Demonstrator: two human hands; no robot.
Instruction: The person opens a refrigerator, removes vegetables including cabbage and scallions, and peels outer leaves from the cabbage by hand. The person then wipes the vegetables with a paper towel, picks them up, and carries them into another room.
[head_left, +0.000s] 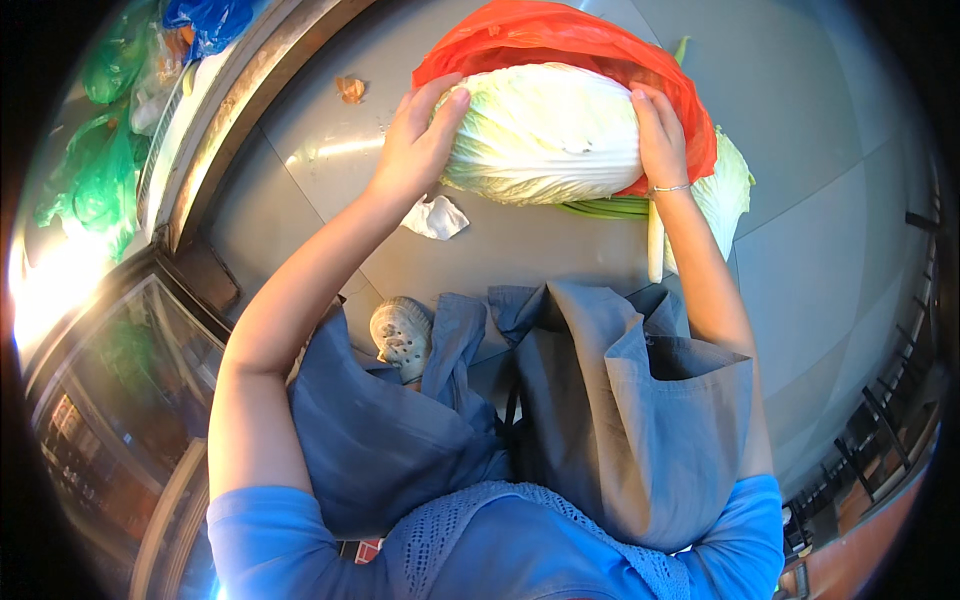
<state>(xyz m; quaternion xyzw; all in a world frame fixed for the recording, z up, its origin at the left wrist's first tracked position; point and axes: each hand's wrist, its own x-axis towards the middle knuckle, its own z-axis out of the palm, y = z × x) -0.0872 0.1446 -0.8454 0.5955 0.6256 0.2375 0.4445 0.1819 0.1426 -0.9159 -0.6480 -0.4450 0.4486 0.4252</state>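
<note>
A large napa cabbage (547, 139) lies sideways between my two hands, in front of and partly inside the mouth of a red plastic bag (517, 30). My left hand (424, 139) presses on its left end, thumb and fingers spread over the leaves. Around the right end curls my right hand (660, 135), with a thin bracelet at the wrist. Below the cabbage and bag, green stalks (604, 208) lie on the tiled floor. A pale stalk (655, 244) and a loose cabbage leaf (724, 187) are beside my right forearm.
A crumpled white scrap (436, 218) and a piece of brown peel (350, 89) lie on the floor. At the left, a glass door (127, 397) stands by a cabinet holding green plastic bags (97, 180) and a blue bag (210, 26). A clog (401, 334) shows below.
</note>
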